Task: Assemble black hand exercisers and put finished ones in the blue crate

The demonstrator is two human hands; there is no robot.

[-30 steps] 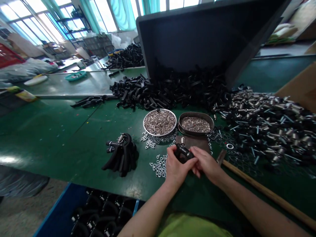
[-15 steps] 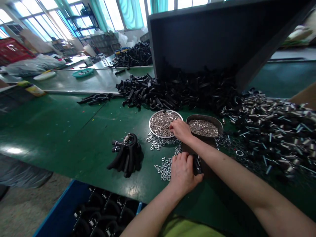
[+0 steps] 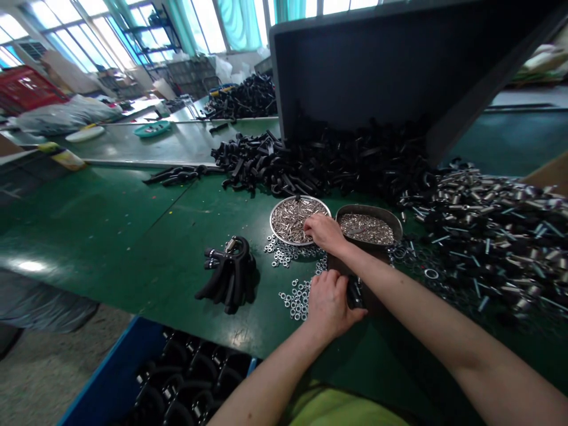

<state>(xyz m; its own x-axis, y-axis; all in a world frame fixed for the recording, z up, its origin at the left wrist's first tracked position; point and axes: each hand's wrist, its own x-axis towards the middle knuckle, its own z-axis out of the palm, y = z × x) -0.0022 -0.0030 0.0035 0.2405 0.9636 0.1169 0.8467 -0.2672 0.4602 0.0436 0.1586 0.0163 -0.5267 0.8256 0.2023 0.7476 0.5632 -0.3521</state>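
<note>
My left hand (image 3: pixel 329 303) is closed around a black part (image 3: pixel 355 293), holding it down by a dark brown block (image 3: pixel 376 269) on the table; the hand hides most of the part. With its fingertips pinched among the pins, my right hand (image 3: pixel 325 232) reaches into the right side of a round plate (image 3: pixel 272 223) of small metal pins (image 3: pixel 290 219). Whatever lies between those fingertips is too small to make out. Loose metal nuts (image 3: pixel 296 303) are scattered left of my left hand and below the plate. An oval tin (image 3: pixel 396 223) of tiny metal pieces stands right of the plate.
Black handles with a spring (image 3: pixel 231 272) stand bunched at left. A heap of black handles (image 3: pixel 284 163) spills from a tipped grey bin (image 3: pixel 277 83). Metal and black parts (image 3: pixel 501 219) are piled at right. A blue crate (image 3: pixel 115 370) of black spring assemblies is below the edge.
The view has shifted slightly. My right hand stays at the pins with its fingertips down, and my left hand keeps its hold on the black part.
</note>
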